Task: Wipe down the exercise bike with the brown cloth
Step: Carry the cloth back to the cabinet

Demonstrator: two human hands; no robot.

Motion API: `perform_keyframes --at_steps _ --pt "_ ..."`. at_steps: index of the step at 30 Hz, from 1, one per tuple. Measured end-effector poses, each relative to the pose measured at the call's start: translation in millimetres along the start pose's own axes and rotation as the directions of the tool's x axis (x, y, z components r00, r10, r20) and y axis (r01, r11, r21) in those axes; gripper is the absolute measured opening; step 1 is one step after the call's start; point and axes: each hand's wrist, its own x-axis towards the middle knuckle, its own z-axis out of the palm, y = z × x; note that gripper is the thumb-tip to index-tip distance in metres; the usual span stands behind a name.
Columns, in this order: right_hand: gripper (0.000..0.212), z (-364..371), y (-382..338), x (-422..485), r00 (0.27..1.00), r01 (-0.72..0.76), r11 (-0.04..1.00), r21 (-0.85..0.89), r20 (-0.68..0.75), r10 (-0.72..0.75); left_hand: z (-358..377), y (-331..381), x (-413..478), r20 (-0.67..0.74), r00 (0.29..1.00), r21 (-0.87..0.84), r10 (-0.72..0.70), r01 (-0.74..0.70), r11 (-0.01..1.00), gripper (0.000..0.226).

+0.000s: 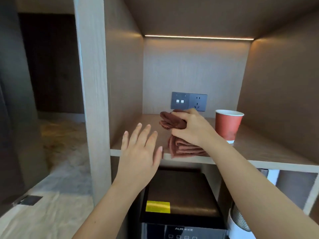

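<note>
Wooden shelf (259,149) bears brown cloth (183,149), red cup (227,124).

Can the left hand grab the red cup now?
Probably not easily. The left hand hovers open at the shelf edge, and the right hand, gripping the brown cloth, lies with its forearm between it and the red cup. It would have to cross over that arm.

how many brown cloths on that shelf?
2, as far as shows: one crumpled brown cloth gripped by the right hand, one folded brown cloth at the shelf front edge under that wrist. They might join, hidden beneath the hand.
</note>
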Motion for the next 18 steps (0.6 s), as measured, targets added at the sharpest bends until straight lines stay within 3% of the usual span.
perform_keyframes --at_steps 3,7,10,12,15,18 --pt "0.064 17.5 6.9 1.0 0.974 -0.071 0.969 -0.235 0.194 0.118 2.3 -3.1 -3.4 0.03 0.999 0.031 -0.044 0.043 0.999 0.042" --pt "0.071 20.2 10.8 -11.8 0.981 0.042 0.955 -0.293 0.194 0.017 5.7 -2.4 -9.8 0.06 0.995 0.035 -0.076 0.074 0.997 0.043" --pt "0.074 12.1 22.5 -28.8 0.983 0.114 0.964 -0.241 0.168 -0.074 5.4 -1.5 -10.4 0.076 0.992 0.049 -0.105 0.101 0.994 0.045" --pt "0.079 2.0 33.6 -39.5 0.979 0.142 0.983 -0.116 0.164 -0.122 5.1 -1.1 -10.3 0.071 0.992 0.057 -0.107 0.103 0.993 0.045" --pt "0.07 -10.1 47.9 -44.5 0.961 0.148 0.988 0.046 0.228 -0.155 5.0 0.7 -10.1 0.059 0.994 0.076 -0.09 0.085 0.993 0.043" --pt "0.056 -8.3 50.6 -40.2 0.922 0.176 0.984 -0.014 0.353 -0.16 5.5 1.2 -11.0 0.069 0.992 0.083 -0.104 0.098 0.992 0.044"
